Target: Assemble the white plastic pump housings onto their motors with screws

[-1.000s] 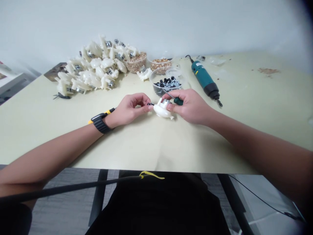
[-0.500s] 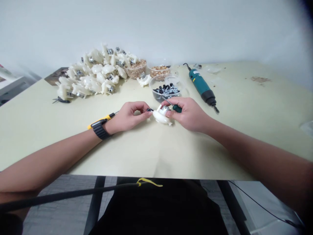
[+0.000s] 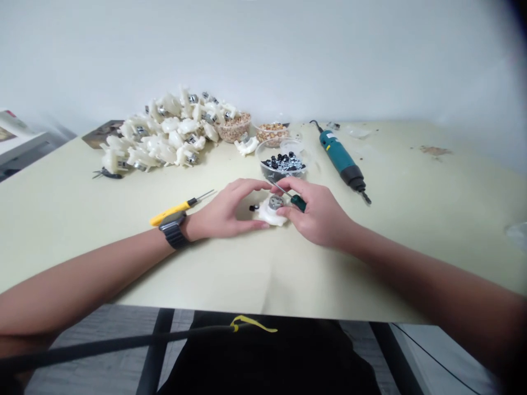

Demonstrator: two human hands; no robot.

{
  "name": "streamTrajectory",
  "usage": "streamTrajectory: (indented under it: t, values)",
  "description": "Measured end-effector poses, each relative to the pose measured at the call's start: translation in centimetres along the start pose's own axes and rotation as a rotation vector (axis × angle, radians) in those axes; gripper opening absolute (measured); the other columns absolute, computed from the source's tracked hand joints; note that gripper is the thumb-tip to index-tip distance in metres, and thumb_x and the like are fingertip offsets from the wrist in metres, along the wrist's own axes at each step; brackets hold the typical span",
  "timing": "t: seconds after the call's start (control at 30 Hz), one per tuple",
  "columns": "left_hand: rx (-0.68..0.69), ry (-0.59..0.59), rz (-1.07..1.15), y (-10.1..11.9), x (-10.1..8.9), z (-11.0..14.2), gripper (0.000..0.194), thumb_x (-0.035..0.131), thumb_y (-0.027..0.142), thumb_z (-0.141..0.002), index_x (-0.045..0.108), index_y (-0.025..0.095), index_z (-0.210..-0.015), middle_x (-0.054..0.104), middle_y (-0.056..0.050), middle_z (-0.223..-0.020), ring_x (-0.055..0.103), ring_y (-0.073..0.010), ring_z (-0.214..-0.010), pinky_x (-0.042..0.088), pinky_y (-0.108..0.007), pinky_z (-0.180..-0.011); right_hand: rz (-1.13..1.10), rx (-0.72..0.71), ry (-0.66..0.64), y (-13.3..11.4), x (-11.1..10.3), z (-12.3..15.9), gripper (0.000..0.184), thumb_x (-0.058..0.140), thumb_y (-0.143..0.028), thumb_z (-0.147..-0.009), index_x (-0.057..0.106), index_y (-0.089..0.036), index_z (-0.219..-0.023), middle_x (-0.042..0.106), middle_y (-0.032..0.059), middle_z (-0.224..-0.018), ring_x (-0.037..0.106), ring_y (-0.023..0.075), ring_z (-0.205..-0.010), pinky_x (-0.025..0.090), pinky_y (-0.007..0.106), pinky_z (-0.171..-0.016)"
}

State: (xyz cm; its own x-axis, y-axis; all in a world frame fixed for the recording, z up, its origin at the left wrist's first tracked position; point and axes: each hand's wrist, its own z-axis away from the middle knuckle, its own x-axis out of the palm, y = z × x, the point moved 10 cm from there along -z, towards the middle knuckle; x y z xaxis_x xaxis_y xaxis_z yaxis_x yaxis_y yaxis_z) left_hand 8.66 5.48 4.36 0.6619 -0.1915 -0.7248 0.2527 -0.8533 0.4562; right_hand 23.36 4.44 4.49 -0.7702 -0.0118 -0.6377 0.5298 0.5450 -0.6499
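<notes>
My right hand (image 3: 319, 211) is closed, with a green-handled screwdriver (image 3: 298, 202) tucked in its fingers. Its thumb and fingertips also hold a white plastic part (image 3: 272, 217) with a round silver metal piece (image 3: 276, 202) facing up. A small black piece (image 3: 254, 208) sits at the left end of this part. My left hand (image 3: 224, 211) curves around that end, thumb and forefinger spread apart; its thumb tip is close to the white part, and I cannot tell whether it touches. Beside the left wrist lies a yellow-handled screwdriver (image 3: 175, 212).
Behind my hands stands a clear bowl (image 3: 282, 171) of black and silver screws. Two tubs (image 3: 234, 131) of small brown pieces, a pile of white plastic parts (image 3: 164, 134) and small pliers (image 3: 107, 174) lie further back. A green electric screwdriver (image 3: 343, 159) is at right.
My left fingers have let go of the small black piece and spread apart. The white part has turned, so its silver metal piece faces up. The view has tilted upward.
</notes>
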Motion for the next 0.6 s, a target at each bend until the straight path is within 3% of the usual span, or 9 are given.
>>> streamTrajectory:
  t: [0.13, 0.27, 0.4, 0.5, 0.57, 0.6]
  values:
    - [0.043, -0.023, -0.007, 1.0, 0.9, -0.2, 0.067, 0.084, 0.052, -0.092, 0.058, 0.021, -0.145, 0.074, -0.017, -0.14, 0.074, -0.0287, -0.127, 0.059, -0.044, -0.109, -0.027, 0.056, 0.011, 0.3, 0.4, 0.3, 0.028, 0.074, -0.02, -0.088, 0.06, -0.023, -0.113, 0.077, 0.0052, -0.113, 0.074, 0.0252, -0.102, 0.053, 0.035, -0.082]
    - [0.014, -0.027, -0.039, 1.0, 1.1, -0.2, 0.063, 0.082, 0.054, -0.093, 0.06, 0.021, -0.142, 0.077, -0.015, -0.135, 0.078, -0.0261, -0.117, 0.062, -0.038, -0.096, -0.065, 0.099, 0.014, 0.9, 0.6, 0.5, 0.022, 0.074, -0.026, -0.093, 0.06, -0.024, -0.11, 0.079, 0.0052, -0.109, 0.076, 0.0262, -0.104, 0.055, 0.038, -0.089]
    - [-0.008, -0.057, -0.276, 1.2, 0.9, 0.0, 0.051, 0.077, 0.049, -0.097, 0.063, 0.017, -0.135, 0.082, -0.012, -0.118, 0.08, -0.0231, -0.098, 0.06, -0.033, -0.079, -0.028, 0.095, 0.095, 0.3, -0.6, 0.7, 0.016, 0.064, -0.036, -0.104, 0.066, -0.025, -0.116, 0.079, 0.0073, -0.117, 0.076, 0.0285, -0.114, 0.056, 0.042, -0.096]
    - [0.083, -0.069, -0.485, 3.3, 0.4, 0.0, 0.046, 0.068, 0.051, -0.102, 0.065, 0.013, -0.126, 0.082, -0.014, -0.111, 0.08, -0.0234, -0.09, 0.052, -0.034, -0.063, 0.064, 0.104, 0.163, -0.8, -2.0, 0.9, 0.021, 0.061, -0.041, -0.107, 0.071, -0.028, -0.121, 0.078, 0.0082, -0.126, 0.074, 0.0311, -0.118, 0.055, 0.047, -0.101]
    - [0.139, -0.05, -0.591, 5.0, -0.6, 0.1, 0.047, 0.061, 0.054, -0.105, 0.066, 0.012, -0.126, 0.081, -0.016, -0.118, 0.08, -0.0236, -0.093, 0.045, -0.035, -0.055, 0.141, 0.159, 0.203, -0.3, -3.1, 1.6, 0.022, 0.058, -0.043, -0.109, 0.073, -0.031, -0.119, 0.079, 0.0111, -0.117, 0.076, 0.0334, -0.112, 0.056, 0.048, -0.093]
    - [0.145, -0.039, -0.628, 5.6, -1.6, 0.1, 0.047, 0.059, 0.055, -0.105, 0.067, 0.013, -0.125, 0.081, -0.016, -0.121, 0.078, -0.0215, -0.084, 0.041, -0.036, -0.052, 0.212, 0.195, 0.221, 0.6, -3.6, 2.1, 0.022, 0.056, -0.045, -0.11, 0.073, -0.034, -0.12, 0.079, 0.0116, -0.107, 0.077, 0.0337, -0.102, 0.056, 0.048, -0.083]
